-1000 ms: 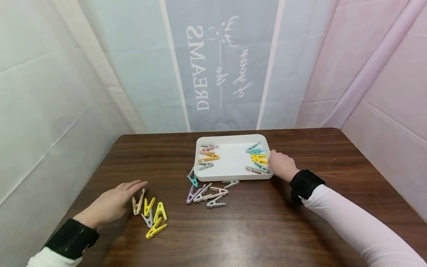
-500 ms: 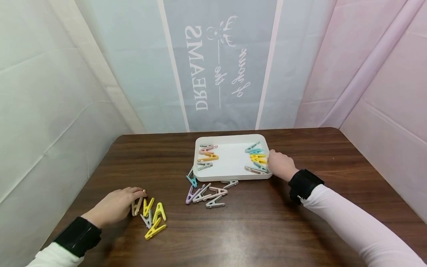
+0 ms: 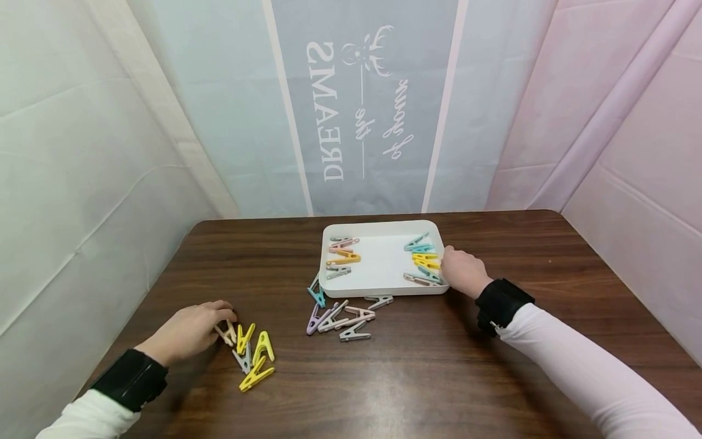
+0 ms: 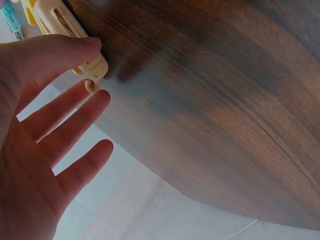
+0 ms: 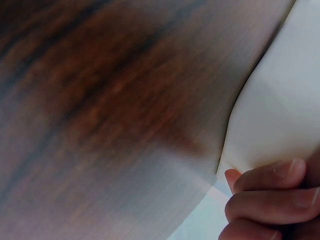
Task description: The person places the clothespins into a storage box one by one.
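Clip in cream (image 4: 46, 15) sits lower left in the head view, pinched at the fingertips of the left hand (image 3: 189, 329), and I read that hand's other fingers as loosely spread; yellow clips (image 3: 263, 347) and a grey clip (image 3: 242, 361) lie just beside. Right of centre, I have the right hand (image 3: 463, 271) holding the white tray (image 3: 378, 253) by its right edge, fingers curled, thumb hidden; a purple clip (image 3: 314, 320) lies near its lower-left corner.

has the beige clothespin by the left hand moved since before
Yes, the beige clothespin has turned, its near end swinging right, toward the nearest yellow clothespin.
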Available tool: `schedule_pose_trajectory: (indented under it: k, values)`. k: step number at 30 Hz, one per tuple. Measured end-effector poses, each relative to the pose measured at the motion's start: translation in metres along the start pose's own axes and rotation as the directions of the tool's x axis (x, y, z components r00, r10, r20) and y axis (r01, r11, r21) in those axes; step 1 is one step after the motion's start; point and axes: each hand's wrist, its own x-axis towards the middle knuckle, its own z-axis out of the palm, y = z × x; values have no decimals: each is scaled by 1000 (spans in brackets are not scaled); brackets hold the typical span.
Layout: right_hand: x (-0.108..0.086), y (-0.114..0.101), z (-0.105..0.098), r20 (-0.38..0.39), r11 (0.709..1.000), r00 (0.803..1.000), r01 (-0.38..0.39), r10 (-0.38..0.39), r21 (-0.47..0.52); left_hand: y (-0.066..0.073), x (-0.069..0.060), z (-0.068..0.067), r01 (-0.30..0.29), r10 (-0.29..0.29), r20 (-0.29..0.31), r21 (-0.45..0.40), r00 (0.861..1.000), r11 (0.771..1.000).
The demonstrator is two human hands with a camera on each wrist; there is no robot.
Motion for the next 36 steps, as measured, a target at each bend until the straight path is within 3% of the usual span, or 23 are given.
schedule_pose_trajectory:
  k: [12, 18, 25, 31, 36]
  values:
    - [-1, -2, -2, 13, 1000, 1000, -6, 6, 13, -7, -3, 2, 51, -51, -10, 8, 999, 999]
    - [-1, -1, -1, 7, 1000, 1000, 0, -1, 6, -8, -2, 2, 88, -89, 13, 46, 996, 995]
    - [-1, 0, 0, 6, 1000, 1000, 7, -7, 16, -10, -3, -1, 109, -110, 25, 33, 994, 993]
    - [1, 1, 1, 4, 1000, 1000, -1, 1, 9, -13, -3, -10, 125, -125, -17, 19, 992, 992]
    - [1, 2, 0, 0, 1000, 1000, 2, -2, 4, -11, 13, -27, 140, -141, -82, -14, 987, 990]
